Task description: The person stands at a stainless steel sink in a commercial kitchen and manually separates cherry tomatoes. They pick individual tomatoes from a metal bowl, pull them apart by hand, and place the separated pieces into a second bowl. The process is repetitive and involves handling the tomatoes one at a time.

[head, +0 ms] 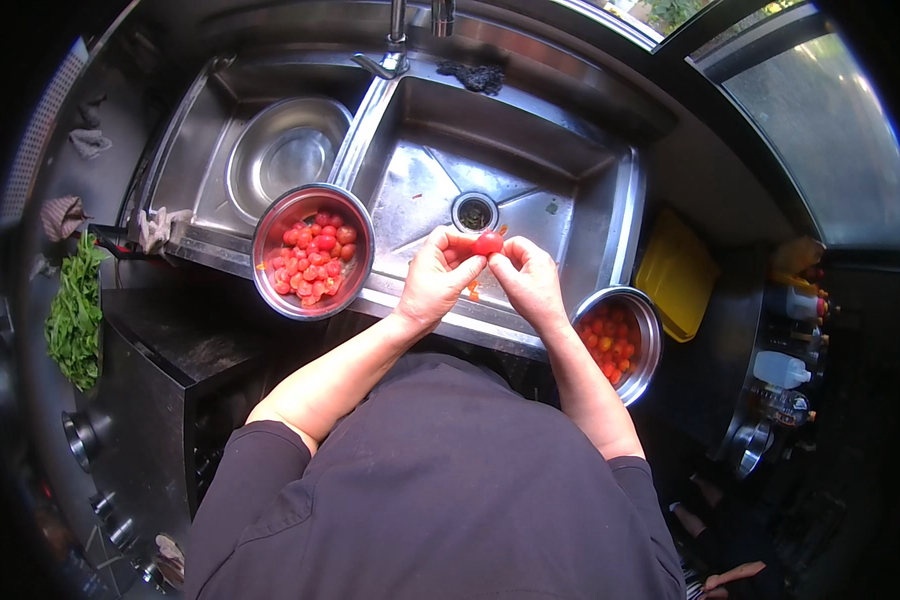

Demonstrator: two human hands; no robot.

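Observation:
Between the fingertips of both my hands is a red cherry tomato (488,242). My left hand (436,276) pinches it from the left, and my right hand (526,279) from the right. They are over the front of the right basin of a stainless steel sink (487,157), near its drain (475,212). To the left, a metal bowl (261,289) on the sink's front edge holds many cherry tomatoes (313,259). Right of my right forearm, another metal bowl (651,330) contains orange-red cherry tomatoes (610,343). Bits of tomato skin (474,291) lie in the basin.
A wide metal bowl (289,154) sits in the left basin. The faucet (394,56) rises behind, beside a dark scouring pad (474,76). Leafy greens (75,315) lie far left; a yellow container (676,274) stands right. Another person's hand (735,577) shows at lower right.

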